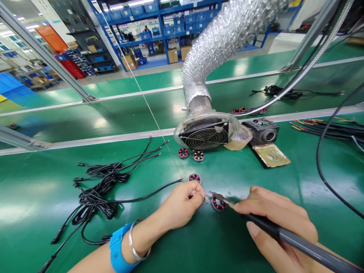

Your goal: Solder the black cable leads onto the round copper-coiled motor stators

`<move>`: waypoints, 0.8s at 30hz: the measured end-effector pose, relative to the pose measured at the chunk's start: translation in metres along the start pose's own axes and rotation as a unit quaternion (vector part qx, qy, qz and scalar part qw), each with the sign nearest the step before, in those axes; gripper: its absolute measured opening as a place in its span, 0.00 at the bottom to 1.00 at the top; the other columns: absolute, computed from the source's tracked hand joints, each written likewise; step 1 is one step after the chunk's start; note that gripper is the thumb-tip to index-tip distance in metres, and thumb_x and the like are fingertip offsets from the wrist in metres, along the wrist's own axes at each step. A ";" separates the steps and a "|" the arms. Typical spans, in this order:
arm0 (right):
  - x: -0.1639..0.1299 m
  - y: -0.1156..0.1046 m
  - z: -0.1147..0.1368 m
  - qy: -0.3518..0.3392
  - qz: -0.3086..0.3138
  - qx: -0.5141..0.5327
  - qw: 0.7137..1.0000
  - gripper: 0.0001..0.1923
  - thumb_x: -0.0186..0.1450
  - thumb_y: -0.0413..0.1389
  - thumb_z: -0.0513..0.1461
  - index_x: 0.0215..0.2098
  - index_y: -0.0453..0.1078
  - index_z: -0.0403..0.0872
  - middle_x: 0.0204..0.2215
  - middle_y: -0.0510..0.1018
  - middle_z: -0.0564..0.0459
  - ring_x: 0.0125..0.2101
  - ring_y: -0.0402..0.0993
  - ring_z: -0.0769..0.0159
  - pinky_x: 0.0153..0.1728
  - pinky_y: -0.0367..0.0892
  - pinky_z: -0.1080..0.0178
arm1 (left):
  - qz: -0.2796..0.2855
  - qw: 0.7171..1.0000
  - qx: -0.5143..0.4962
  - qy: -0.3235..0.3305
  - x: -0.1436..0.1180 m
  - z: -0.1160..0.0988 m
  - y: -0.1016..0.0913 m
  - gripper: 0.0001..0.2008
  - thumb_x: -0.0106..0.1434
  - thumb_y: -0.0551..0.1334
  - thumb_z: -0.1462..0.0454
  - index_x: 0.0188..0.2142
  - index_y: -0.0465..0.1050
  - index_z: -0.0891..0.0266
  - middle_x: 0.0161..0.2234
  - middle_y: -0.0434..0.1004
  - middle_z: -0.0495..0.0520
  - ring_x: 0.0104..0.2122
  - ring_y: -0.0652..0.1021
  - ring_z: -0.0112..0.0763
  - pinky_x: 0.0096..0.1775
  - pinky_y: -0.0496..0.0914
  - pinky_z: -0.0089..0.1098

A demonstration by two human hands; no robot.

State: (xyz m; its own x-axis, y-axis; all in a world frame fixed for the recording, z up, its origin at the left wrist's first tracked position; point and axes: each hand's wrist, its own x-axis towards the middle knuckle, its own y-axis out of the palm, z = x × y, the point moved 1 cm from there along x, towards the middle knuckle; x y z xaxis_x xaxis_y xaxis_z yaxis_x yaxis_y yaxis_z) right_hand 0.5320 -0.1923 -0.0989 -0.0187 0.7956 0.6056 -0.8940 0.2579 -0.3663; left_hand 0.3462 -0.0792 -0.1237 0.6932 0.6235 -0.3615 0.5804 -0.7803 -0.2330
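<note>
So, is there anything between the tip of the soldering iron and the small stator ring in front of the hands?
Nothing visible. The soldering iron in the right hand has its tip just above the stator ring, with only the wire ends pinched by the left hand beside it. The other stator lies apart, behind.

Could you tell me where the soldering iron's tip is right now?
The soldering iron in the right hand has its tip at the stator ring, beside the left hand.
</note>
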 end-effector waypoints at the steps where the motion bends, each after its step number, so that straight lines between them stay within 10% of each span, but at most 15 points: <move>1: 0.000 -0.001 0.000 0.001 0.000 0.000 1.000 0.15 0.57 0.52 0.29 0.42 0.71 0.41 0.24 0.69 0.52 0.22 0.64 0.67 0.23 0.57 0.61 | -0.001 1.000 0.000 -0.002 0.000 0.000 0.000 0.08 0.63 0.55 0.61 0.28 0.64 0.62 0.21 0.57 0.42 0.22 0.57 0.24 0.25 0.54 0.26; 24: 0.008 0.028 -0.027 -0.002 0.064 -0.098 0.993 0.15 0.66 0.54 0.30 0.50 0.70 0.48 0.30 0.78 0.54 0.25 0.72 0.70 0.27 0.68 0.67 | 0.057 0.998 0.014 0.019 -0.004 0.000 -0.002 0.13 0.67 0.52 0.57 0.29 0.62 0.62 0.24 0.58 0.44 0.25 0.59 0.25 0.27 0.56 0.27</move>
State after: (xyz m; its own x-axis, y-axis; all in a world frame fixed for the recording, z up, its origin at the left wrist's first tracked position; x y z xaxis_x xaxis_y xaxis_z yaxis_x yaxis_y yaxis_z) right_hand 0.5187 -0.1643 -0.1236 -0.1284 0.8261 0.5487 -0.7802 0.2574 -0.5701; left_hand 0.3419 -0.0797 -0.1221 0.7702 0.5316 -0.3525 0.4846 -0.8470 -0.2185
